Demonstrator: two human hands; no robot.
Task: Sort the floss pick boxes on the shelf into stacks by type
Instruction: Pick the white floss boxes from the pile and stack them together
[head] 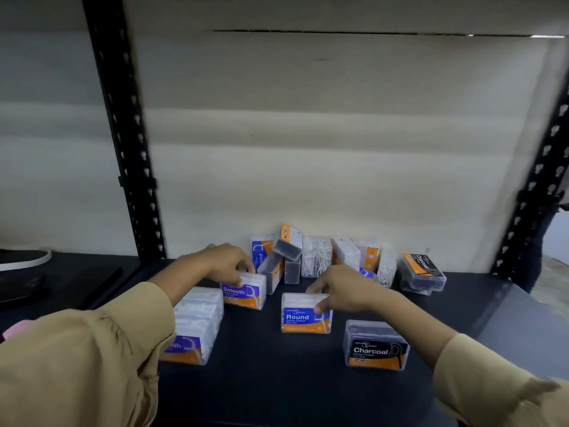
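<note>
Sorting in progress on the shelf (277, 380). Left hand (221, 263) clamped on Smooth box (244, 291); right hand (341, 291) pinching Round box (306, 314). Unsorted heap (323, 257) just beyond both hands. Advice: read each label, square the edges, keep types apart.

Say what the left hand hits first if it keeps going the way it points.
Left hand is on the Smooth box and points toward the back right. First in line is probably the grey box leaning in the pile, though depth is unclear.
</note>
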